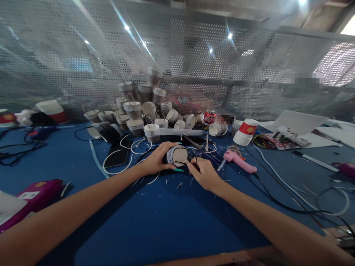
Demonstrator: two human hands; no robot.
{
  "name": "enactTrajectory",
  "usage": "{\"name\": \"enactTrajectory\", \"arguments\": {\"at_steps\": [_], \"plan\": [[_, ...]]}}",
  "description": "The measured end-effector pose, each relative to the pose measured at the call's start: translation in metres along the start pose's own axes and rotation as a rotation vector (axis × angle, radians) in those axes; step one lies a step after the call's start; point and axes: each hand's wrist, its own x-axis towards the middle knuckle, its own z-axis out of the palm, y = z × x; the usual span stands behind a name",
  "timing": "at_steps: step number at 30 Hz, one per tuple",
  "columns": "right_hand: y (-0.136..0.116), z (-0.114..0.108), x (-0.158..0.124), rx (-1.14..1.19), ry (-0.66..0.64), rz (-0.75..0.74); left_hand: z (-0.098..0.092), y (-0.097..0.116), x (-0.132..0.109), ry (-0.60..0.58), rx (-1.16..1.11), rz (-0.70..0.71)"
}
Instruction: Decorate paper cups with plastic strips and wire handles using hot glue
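Observation:
My left hand [159,159] is wrapped round a small grey cup [180,156], which lies tipped with its flat beige round face toward me. A thin dark cord runs across that face and past its right side. My right hand [201,171] is at the cup's right edge, thumb and fingers pinched together by the dark cord. Whether the cord runs between the fingertips is hard to make out. White cords and clippings lie on the blue table [166,221] around both hands.
Behind stand many similar cups [133,111] and a red can [210,116]. Right are a pink glue gun [240,162] with its cable and stacked red-white cups [246,132]. Left lie a black phone [118,153] and a purple tool [41,192]. A perforated metal screen [194,66] rises behind.

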Motion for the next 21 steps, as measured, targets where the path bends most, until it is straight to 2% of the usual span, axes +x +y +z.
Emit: {"name": "enactTrajectory", "arguments": {"at_steps": [3,8,12,16,18,21], "plan": [[-0.001,-0.003,-0.002,0.079,0.010,-0.030,0.000,-0.002,-0.001,0.001,-0.059,-0.073],[0.003,-0.007,-0.007,0.167,0.154,-0.132,-0.002,-0.003,-0.001,0.064,-0.244,-0.165],[0.002,-0.007,-0.007,0.156,0.270,-0.132,0.001,-0.009,-0.005,0.126,-0.477,-0.305],[0.005,-0.002,-0.003,0.239,0.181,-0.128,0.008,-0.016,-0.009,0.170,-0.823,-0.492],[0.008,0.002,-0.001,0.341,0.106,-0.141,0.008,-0.011,-0.007,0.056,-1.007,-0.573],[0.009,0.006,0.001,0.551,-0.002,-0.131,0.002,0.006,0.000,-0.281,-1.228,-0.664]]}}
